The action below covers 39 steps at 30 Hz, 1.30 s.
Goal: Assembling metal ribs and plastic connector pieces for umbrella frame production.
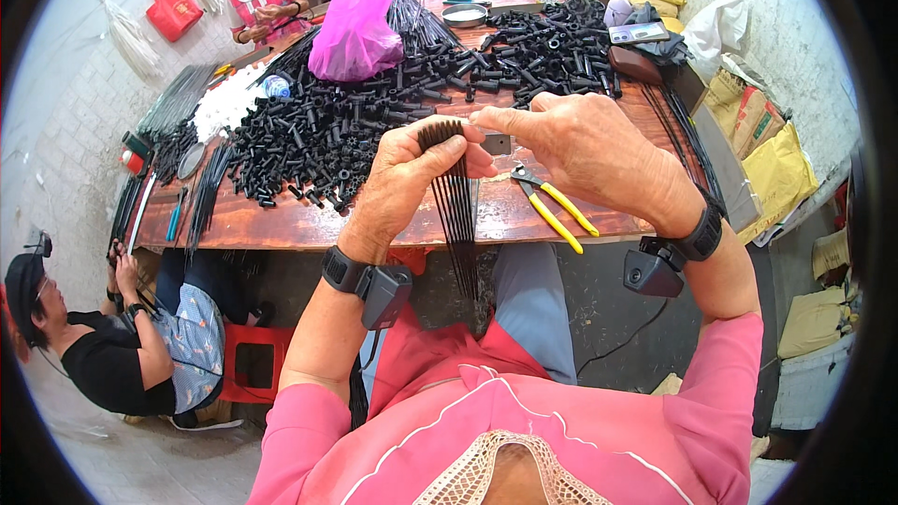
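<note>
My left hand (412, 164) is closed round a bundle of thin black strips (458, 224). Their upper ends fan out above my thumb, and the long ends hang down past the table edge over my lap. My right hand (589, 145) reaches across from the right, its index fingertip at the fingers of my left hand beside the strip tops. Its other fingers are curled and the thumb is hidden, so anything pinched there does not show. Just below it, yellow-handled cutting pliers (552, 206) lie on the table, jaws pointing away from me. A small metal plate (497, 144) sits between my hands.
Black tubular parts (309, 136) are heaped over the wooden table (617, 210). A pink plastic bag (360, 23) stands among them. More black strips (210, 192) lie at the left. Two people work nearby, one seated left (103, 346), one at the far side (267, 0). Sacks (776, 168) line the right.
</note>
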Available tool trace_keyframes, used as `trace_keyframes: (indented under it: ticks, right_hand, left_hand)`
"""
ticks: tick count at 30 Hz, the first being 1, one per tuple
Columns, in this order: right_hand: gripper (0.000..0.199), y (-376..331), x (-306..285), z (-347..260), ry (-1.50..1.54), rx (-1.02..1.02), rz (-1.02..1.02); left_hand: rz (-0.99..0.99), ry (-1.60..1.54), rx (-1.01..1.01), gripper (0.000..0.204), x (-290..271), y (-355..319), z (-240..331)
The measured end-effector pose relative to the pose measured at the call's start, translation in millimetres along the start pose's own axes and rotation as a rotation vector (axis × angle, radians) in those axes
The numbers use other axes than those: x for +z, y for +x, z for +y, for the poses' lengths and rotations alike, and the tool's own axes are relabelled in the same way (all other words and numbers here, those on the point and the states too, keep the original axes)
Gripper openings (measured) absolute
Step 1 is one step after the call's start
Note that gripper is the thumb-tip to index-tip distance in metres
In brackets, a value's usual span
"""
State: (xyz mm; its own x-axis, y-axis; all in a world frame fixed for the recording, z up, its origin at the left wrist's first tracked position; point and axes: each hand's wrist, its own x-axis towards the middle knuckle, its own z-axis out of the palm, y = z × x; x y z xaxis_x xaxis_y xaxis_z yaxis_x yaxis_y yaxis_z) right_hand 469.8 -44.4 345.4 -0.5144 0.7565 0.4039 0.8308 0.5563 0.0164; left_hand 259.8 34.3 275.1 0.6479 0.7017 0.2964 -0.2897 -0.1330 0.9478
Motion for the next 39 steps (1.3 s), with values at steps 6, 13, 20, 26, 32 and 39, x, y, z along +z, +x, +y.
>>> trace_keyframes:
  ticks: [6,13,20,26,32,39]
  right_hand:
    - [0.025,2.4,-7.1,-0.1,-0.114,-0.035,-0.01]
    - [0.023,14.0,-11.6,23.2,0.022,-0.111,-0.012]
    - [0.023,29.2,-11.7,41.1,0.501,-0.162,-0.131]
    - [0.02,30.7,-7.3,41.9,0.727,-0.066,-0.192]
    - [0.021,34.1,-10.9,39.4,0.605,-0.123,-0.19]
    - [0.024,40.1,-7.6,50.5,0.542,-0.193,-0.192]
  left_hand:
    - [-0.008,0.019,-0.009,0.021,3.4,0.8,-1.4]
    - [-0.048,0.091,0.002,0.023,3.8,2.8,0.7]
    - [-0.121,0.21,0.008,0.028,6.8,4.8,6.7]
    - [-0.17,0.281,0.055,0.027,0.3,6.9,5.2]
    - [-0.182,0.332,0.039,0.029,-1.0,7.4,7.2]
    - [-0.199,0.379,0.033,0.031,-5.3,9.9,7.7]
